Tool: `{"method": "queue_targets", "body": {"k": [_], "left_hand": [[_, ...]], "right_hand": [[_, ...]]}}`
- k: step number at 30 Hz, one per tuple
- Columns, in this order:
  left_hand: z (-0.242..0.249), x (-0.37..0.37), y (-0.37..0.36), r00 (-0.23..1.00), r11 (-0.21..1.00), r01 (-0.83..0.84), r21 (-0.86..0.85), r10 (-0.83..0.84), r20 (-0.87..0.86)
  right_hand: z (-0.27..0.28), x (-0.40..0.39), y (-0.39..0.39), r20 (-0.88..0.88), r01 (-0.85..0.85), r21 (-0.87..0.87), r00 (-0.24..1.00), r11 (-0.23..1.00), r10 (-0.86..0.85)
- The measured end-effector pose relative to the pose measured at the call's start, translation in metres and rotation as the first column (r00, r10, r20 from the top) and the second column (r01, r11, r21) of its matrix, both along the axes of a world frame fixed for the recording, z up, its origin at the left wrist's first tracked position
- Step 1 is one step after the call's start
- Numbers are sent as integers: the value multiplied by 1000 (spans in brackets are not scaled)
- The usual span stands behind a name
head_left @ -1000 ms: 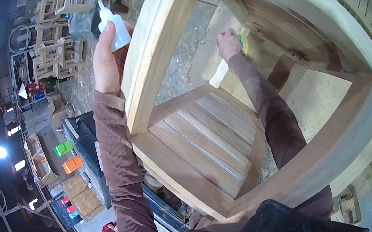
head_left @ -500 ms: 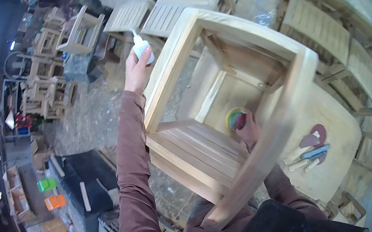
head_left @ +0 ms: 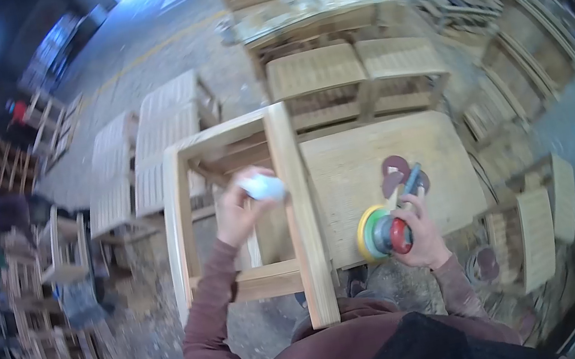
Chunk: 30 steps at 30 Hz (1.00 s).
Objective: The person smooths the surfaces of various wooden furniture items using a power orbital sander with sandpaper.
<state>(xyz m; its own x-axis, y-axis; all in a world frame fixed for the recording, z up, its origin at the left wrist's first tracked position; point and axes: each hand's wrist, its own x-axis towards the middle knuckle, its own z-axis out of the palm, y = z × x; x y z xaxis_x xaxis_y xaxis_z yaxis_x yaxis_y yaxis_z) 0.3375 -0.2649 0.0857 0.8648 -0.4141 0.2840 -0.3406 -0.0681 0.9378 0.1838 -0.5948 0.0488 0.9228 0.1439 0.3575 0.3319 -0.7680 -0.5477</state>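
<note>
Pale unfinished wood throughout: a square-framed wooden chair frame (head_left: 291, 202) lies tipped on its side, its long rail running down the middle of the view and resting against the near edge of the plywood desk (head_left: 405, 152). Frame is blurred; fine detail not readable.

Left hand (head_left: 236, 214): grip closed around a small white glue bottle (head_left: 262, 186), held inside the open frame, just beside the long rail. Nozzle direction cannot be told. No glue line visible on the wood.

Right hand (head_left: 421, 229): grip closed on the red body of an orbital sander (head_left: 382, 234), its yellow-green pad turned toward the frame's rail, near it but apparently not touching. The sander is held at the desk's near edge, not on any surface.

On the desk, just beyond the right hand: 2 or 3 dark red sanding discs (head_left: 394, 171) and a blue-handled tool (head_left: 410, 180), type unclear.

Progress, as a judgement: frame is assembled and bare, without finish; both glue and sander are in hand but neither is applied, so gluing and sanding on this side look outstanding.

Around: more slatted chairs (head_left: 352, 66) on the floor.
</note>
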Motion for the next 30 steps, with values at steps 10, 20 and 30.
{"method": "queue_targets", "body": {"k": [10,20,30], "left_hand": [[6,-86,-134,868,847,459,268,-492,67],[11,-50,-89,813,805,-334,490,-18,582],[-57,-34,-68,689,984,-175,-17,110,-717]], "right_hand": [[21,-66,33,4,1,84,1000,996,-2],[-17,-119,10,24,387,241,915,890,-404],[-57,-174,-73,-165,764,90,644,639,-747]]}}
